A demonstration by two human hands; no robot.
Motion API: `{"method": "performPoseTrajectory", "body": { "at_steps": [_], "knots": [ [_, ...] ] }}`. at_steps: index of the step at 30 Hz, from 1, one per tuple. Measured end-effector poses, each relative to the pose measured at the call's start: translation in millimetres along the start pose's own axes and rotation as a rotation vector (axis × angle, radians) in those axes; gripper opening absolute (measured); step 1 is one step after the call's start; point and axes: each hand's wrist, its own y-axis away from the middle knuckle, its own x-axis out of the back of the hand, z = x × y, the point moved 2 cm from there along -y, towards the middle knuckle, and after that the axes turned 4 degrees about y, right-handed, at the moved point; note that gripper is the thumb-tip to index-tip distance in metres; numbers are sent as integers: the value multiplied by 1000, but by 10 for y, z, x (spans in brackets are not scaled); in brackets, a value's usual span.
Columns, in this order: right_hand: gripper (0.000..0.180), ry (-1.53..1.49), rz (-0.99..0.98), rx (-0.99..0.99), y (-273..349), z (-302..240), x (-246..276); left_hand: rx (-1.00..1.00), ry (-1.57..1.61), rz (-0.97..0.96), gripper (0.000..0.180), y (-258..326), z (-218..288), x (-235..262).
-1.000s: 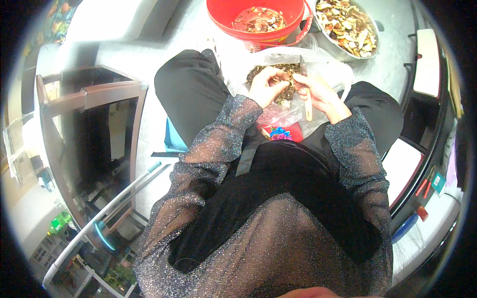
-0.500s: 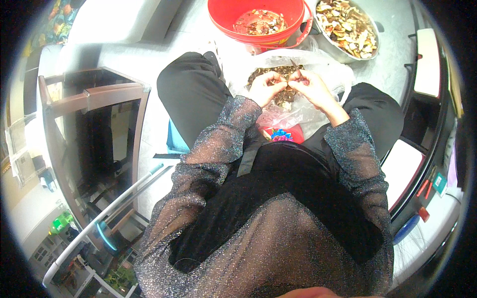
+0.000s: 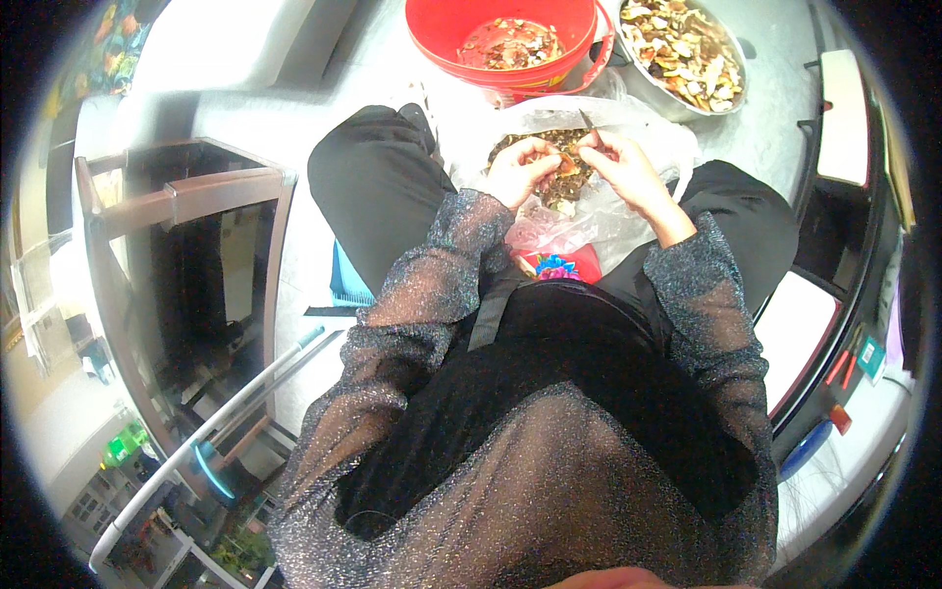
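My left hand [image 3: 522, 171] is closed, pinching a small orange-brown mushroom piece [image 3: 568, 165] between thumb and fingers. Just to its right, my right hand [image 3: 624, 175] grips a small knife [image 3: 586, 120], its dark blade pointing up and away from me. Both hands are over an opened clear plastic bag [image 3: 638, 126] between my knees. Inside the bag lies a heap of brown and pale mushroom bits [image 3: 564, 193]. The knife's handle is hidden in my fingers.
Beyond the bag stands a red bucket [image 3: 422, 47] with scraps at its bottom. A metal pot [image 3: 677, 106] of cut pale and brown pieces sits to its right. A brown-framed stool or table [image 3: 226, 187] and a long white pole [image 3: 186, 442] are at left; a dustpan-like blue thing [image 3: 348, 280] lies near my left leg.
My hands have drawn slightly apart, and the orange-brown piece now shows in my left fingers. The knife blade has turned more upright.
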Motion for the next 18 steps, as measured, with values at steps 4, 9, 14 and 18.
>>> {"method": "performPoseTrajectory", "body": {
  "at_steps": [4,9,14,18],
  "knots": [
    [17,264,-5,42,69,-134,-1,29,13,35,15,-2,-8,4],
    [16,302,19,105,66,-162,-22,19,10,8,14,2,-4,-3],
    [15,262,90,93,40,-10,47,33,83,23,14,8,38,-29],
    [16,96,131,49,-4,38,93,12,109,-58,14,16,125,-53]
  ]
}}
